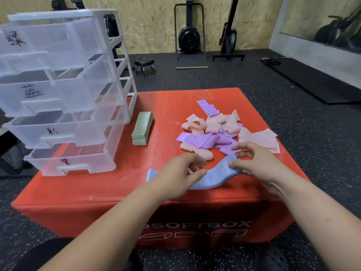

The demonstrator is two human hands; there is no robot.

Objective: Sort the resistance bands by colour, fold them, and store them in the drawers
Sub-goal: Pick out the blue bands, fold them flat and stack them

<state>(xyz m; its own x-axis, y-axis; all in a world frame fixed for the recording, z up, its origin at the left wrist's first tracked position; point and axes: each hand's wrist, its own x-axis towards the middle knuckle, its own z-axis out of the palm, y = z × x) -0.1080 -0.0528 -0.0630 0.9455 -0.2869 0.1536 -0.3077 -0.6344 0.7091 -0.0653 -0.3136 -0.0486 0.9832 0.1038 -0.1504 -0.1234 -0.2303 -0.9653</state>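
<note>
A stack of blue resistance bands (pixel 212 178) lies near the front edge of the red soft box (pixel 101 192). My left hand (pixel 180 173) pinches the stack near its middle, thumb on top. My right hand (pixel 254 163) pinches the raised right end of the top blue band. Behind them lies a loose heap of purple bands (pixel 203 140) mixed with pink bands (pixel 214 122). A neat folded stack of green bands (pixel 141 129) sits to the left of the heap. The clear plastic drawer unit (pixel 64 90) stands at the box's left, its labelled drawers pulled out stepwise.
The red box stands on dark speckled rubber floor. A small wheeled stool (pixel 144 65), two exercise machines (pixel 189 36) and a black mat (pixel 312 79) stand further back. My knees show at the bottom edge.
</note>
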